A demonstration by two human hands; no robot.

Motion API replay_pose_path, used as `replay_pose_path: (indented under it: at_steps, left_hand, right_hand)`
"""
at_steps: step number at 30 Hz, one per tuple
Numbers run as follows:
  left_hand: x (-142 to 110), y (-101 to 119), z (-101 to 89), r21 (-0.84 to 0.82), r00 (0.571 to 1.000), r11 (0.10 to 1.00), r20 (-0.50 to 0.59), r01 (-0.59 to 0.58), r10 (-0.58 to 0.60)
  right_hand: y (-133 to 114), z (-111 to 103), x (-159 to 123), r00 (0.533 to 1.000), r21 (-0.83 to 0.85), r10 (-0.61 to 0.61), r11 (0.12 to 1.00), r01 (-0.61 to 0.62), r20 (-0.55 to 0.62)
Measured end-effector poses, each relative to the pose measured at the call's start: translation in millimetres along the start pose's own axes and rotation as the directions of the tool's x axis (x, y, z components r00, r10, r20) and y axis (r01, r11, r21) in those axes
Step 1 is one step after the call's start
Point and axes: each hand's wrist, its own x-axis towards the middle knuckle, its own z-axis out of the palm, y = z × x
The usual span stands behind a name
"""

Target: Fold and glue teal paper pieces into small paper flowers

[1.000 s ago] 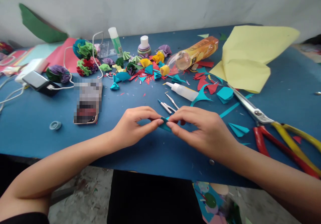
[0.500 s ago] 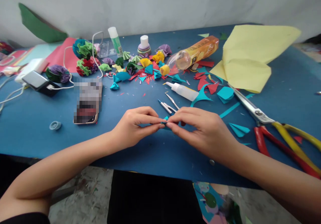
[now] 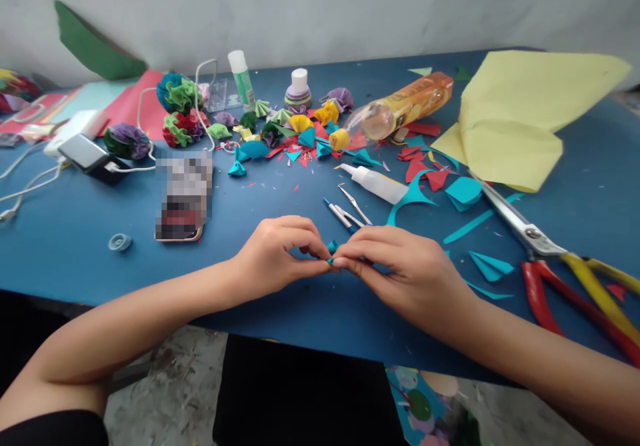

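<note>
Between my two hands, just above the near part of the blue table [image 3: 240, 246], is a small piece of teal paper [image 3: 333, 247]. My left hand [image 3: 280, 253] pinches it between thumb and fingertips from the left. From the right, my right hand [image 3: 400, 259] pinches the same piece, its fingertips meeting those of the left. Fingers cover most of the paper, so its full shape is hidden. Just beyond the right fingers lie a drawing compass [image 3: 343, 214] and tweezers [image 3: 355, 204]. A white glue bottle [image 3: 379, 184] rests on its side behind them.
Large scissors [image 3: 537, 239] with red and yellow handles lie right, by folded yellow paper [image 3: 520, 119]. Behind are a drink bottle [image 3: 400, 109], a glue stick [image 3: 241, 79], paper scraps and ruffled paper flowers [image 3: 185, 126]. A phone [image 3: 185, 199] and grey cap [image 3: 120, 242] are left.
The view has shifted slightly, so the table items sit further right. My fingers have lowered a little and changed their pinch; a curled bit of the teal paper now shows above them.
</note>
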Motion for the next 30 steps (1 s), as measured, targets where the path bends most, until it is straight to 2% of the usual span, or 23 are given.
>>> replay_pose_path:
  at_steps: [8, 12, 15, 17, 18, 19, 21, 23, 24, 26, 30]
  left_hand:
    - [-1, -5, 2.1, -0.047, 0.998, 0.999, -0.056, 0.004, -0.007]
    - [0, -8, 0.9, -0.08, 0.998, 0.995, -0.015, -0.062, 0.061]
    - [8, -13, -11.4, -0.045, 0.99, 0.99, 0.031, -0.136, 0.138]
    - [16, -21, -28.8, 0.084, 0.99, 0.987, -0.02, -0.137, 0.139]
    - [20, -26, -39.6, 0.181, 0.991, 0.98, -0.089, -0.087, 0.104]
    - [23, -31, -50.8, 0.289, 0.985, 0.957, -0.168, 0.014, 0.036]
    - [27, -41, -71.5, 0.479, 0.946, 0.829, -0.278, 0.288, -0.169]
    - [27, -49, -85.1, 0.613, 0.898, 0.659, -0.242, 0.435, -0.367]
    - [26, -52, -88.7, 0.661, 0.87, 0.594, -0.196, 0.458, -0.453]
    - [23, -56, -90.4, 0.711, 0.821, 0.532, -0.11, 0.459, -0.561]
    - [21, -62, -87.7, 0.699, 0.795, 0.537, -0.075, 0.473, -0.602]
  right_hand:
    - [4, -3, 3, 1.0, 0.042, -0.011, 0.999, 0.012, -0.022]
    - [9, -4, 6, 1.0, 0.095, -0.03, 0.995, 0.03, 0.001]
    - [13, -6, 9, 0.999, 0.076, -0.03, 0.997, 0.031, -0.02]
    - [15, -7, 11, 0.999, 0.059, -0.023, 0.998, 0.025, -0.03]
    - [15, -8, 11, 0.999, 0.055, -0.021, 0.998, 0.023, -0.029]
    - [15, -9, 12, 0.999, 0.053, -0.021, 0.998, 0.022, -0.027]
    - [15, -10, 12, 0.999, 0.053, -0.029, 0.998, 0.031, -0.031]
    - [14, -11, 11, 0.998, 0.052, -0.044, 0.998, 0.046, -0.033]
    - [14, -11, 11, 0.998, 0.051, -0.054, 0.997, 0.056, -0.036]
    - [13, -10, 10, 0.996, 0.051, -0.073, 0.996, 0.075, -0.043]
    - [12, -9, 10, 0.995, 0.041, -0.077, 0.996, 0.079, -0.059]
